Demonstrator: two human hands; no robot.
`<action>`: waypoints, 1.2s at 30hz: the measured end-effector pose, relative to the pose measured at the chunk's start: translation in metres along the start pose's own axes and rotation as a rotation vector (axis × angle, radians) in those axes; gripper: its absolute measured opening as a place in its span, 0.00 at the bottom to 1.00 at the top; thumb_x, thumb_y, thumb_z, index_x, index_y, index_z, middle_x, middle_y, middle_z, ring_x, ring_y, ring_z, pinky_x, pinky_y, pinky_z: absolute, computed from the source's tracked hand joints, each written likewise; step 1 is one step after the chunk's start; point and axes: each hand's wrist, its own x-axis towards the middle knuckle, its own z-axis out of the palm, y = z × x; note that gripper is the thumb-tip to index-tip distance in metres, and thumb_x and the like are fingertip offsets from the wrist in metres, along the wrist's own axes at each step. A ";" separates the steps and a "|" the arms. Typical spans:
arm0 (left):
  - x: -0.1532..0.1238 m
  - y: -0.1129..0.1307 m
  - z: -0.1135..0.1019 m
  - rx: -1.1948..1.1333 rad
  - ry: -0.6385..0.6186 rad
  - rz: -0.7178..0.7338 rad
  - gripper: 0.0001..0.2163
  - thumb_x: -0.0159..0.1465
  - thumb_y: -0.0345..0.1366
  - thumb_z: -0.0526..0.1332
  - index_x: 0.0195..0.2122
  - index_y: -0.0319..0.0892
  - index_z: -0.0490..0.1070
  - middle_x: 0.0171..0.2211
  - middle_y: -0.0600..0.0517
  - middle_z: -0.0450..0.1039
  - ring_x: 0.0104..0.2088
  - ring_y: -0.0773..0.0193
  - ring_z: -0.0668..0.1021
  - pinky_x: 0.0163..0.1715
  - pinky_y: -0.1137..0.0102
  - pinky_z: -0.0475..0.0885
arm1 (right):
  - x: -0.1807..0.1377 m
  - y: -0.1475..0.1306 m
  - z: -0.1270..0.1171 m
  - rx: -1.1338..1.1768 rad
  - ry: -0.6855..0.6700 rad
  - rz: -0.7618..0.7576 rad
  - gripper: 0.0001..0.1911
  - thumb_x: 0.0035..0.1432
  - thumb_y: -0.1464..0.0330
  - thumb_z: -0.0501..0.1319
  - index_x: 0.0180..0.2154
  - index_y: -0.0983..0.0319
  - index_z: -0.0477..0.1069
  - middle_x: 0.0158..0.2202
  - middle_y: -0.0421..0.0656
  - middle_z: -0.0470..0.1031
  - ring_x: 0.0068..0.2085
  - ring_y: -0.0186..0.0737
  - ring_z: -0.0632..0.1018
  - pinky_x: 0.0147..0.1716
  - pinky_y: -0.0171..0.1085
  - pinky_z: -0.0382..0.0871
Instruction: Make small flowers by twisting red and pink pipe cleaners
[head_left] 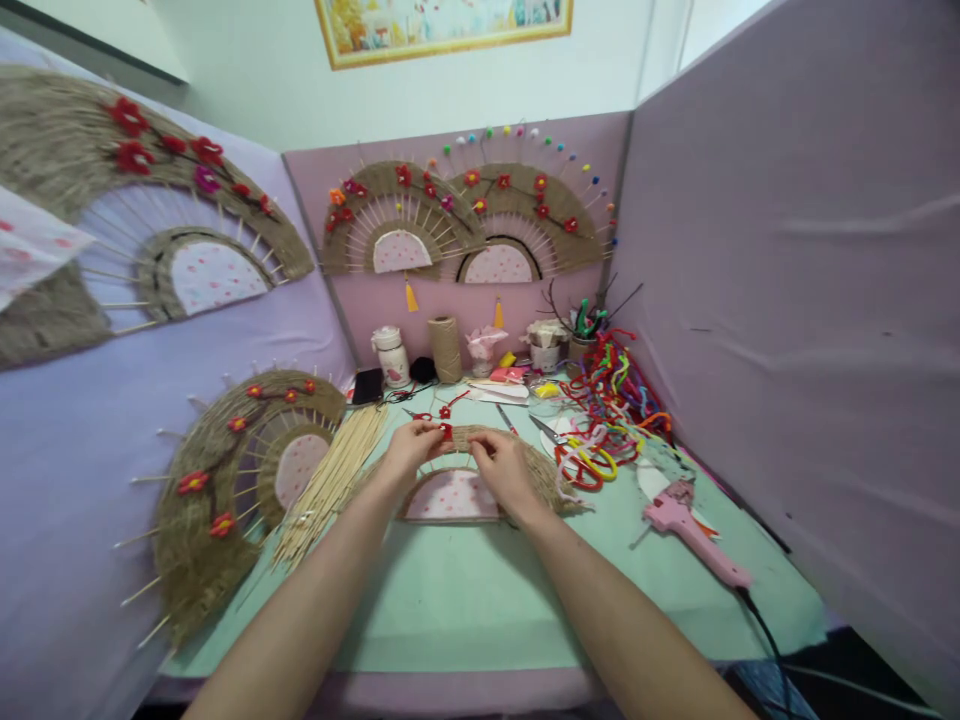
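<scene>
A half-made jute fan [480, 470] with a pink dotted centre lies flat on the green table top [465, 600]. My left hand [409, 452] pinches a small red flower piece [445, 431] against the fan's upper edge. My right hand [504, 470] rests on the fan just to the right, fingers curled and pinching at the jute beside the flower. Both forearms reach in from the near edge.
A bundle of wooden sticks [330, 485] and a finished fan [240, 480] lie at left. A pile of coloured pipe cleaners [611, 410], scissors [551, 432] and a pink glue gun [694, 535] sit at right. Jars, twine spool [445, 348] stand at back.
</scene>
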 end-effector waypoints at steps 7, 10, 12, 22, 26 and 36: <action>0.067 0.008 0.030 0.098 0.031 0.047 0.02 0.51 0.24 0.60 0.25 0.36 0.68 0.22 0.52 0.71 0.25 0.70 0.76 0.31 0.76 0.72 | 0.002 -0.008 -0.003 0.037 0.035 -0.090 0.12 0.55 0.71 0.52 0.34 0.62 0.74 0.32 0.42 0.77 0.32 0.35 0.74 0.35 0.34 0.66; 0.074 -0.007 0.032 0.135 0.055 0.016 0.02 0.51 0.28 0.61 0.25 0.36 0.67 0.19 0.52 0.69 0.22 0.70 0.74 0.25 0.74 0.71 | 0.001 -0.010 -0.003 0.028 0.012 -0.124 0.12 0.55 0.72 0.52 0.35 0.61 0.73 0.34 0.42 0.77 0.34 0.36 0.75 0.37 0.34 0.66; 0.072 -0.019 0.027 0.156 0.073 0.009 0.04 0.51 0.31 0.61 0.27 0.36 0.67 0.20 0.52 0.69 0.20 0.69 0.73 0.23 0.74 0.69 | 0.000 -0.013 -0.003 0.017 -0.009 -0.142 0.11 0.55 0.73 0.53 0.35 0.61 0.73 0.34 0.43 0.77 0.35 0.36 0.75 0.38 0.34 0.66; 0.017 -0.035 0.014 0.715 0.037 0.482 0.18 0.59 0.47 0.49 0.23 0.40 0.69 0.19 0.53 0.69 0.24 0.65 0.70 0.25 0.72 0.61 | -0.002 -0.034 -0.026 -0.094 -0.259 -0.182 0.11 0.56 0.73 0.53 0.37 0.60 0.73 0.34 0.41 0.76 0.35 0.34 0.74 0.36 0.32 0.65; -0.007 -0.033 0.019 0.939 0.089 0.543 0.19 0.60 0.49 0.48 0.25 0.41 0.69 0.20 0.53 0.69 0.23 0.64 0.69 0.25 0.71 0.58 | -0.005 -0.065 -0.062 -0.239 -0.447 -0.186 0.08 0.57 0.68 0.55 0.35 0.60 0.73 0.29 0.38 0.75 0.29 0.31 0.72 0.30 0.29 0.62; -0.012 -0.038 0.020 1.149 0.013 0.810 0.14 0.63 0.37 0.47 0.27 0.42 0.68 0.27 0.50 0.73 0.30 0.62 0.72 0.34 0.67 0.59 | 0.089 -0.010 -0.197 -0.782 -0.152 0.240 0.16 0.57 0.62 0.53 0.33 0.65 0.74 0.24 0.42 0.75 0.23 0.33 0.72 0.23 0.30 0.60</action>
